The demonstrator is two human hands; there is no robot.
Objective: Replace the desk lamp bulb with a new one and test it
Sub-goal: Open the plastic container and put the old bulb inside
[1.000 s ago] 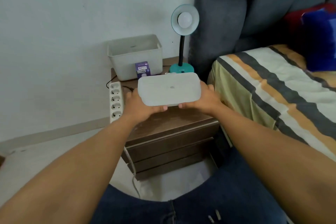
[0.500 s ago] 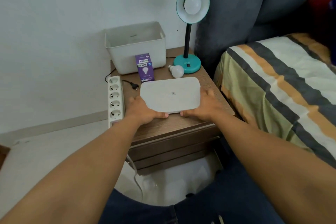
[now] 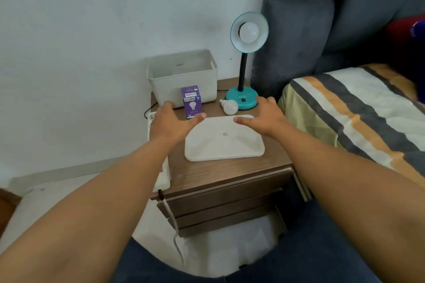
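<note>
A teal desk lamp (image 3: 242, 100) stands at the back right of the wooden nightstand (image 3: 220, 174), with a white bulb (image 3: 248, 32) in its shade. A loose white bulb (image 3: 230, 106) lies beside the lamp base. A purple bulb box (image 3: 191, 101) stands in front of a white bin (image 3: 181, 77). A white lid (image 3: 224, 139) lies flat on the nightstand. My left hand (image 3: 171, 123) hovers open above the lid's left far corner. My right hand (image 3: 264, 115) hovers open above its right far corner, near the lamp base. Neither hand holds anything.
A white power strip (image 3: 161, 179) hangs along the nightstand's left side, mostly hidden by my left arm, with a cable (image 3: 176, 236) trailing down. A bed with a striped cover (image 3: 354, 108) and a grey headboard (image 3: 322, 18) is at the right. A wall is behind.
Both hands lowered the white lid onto the nightstand and let go of it. They now hover open over its far corners.
</note>
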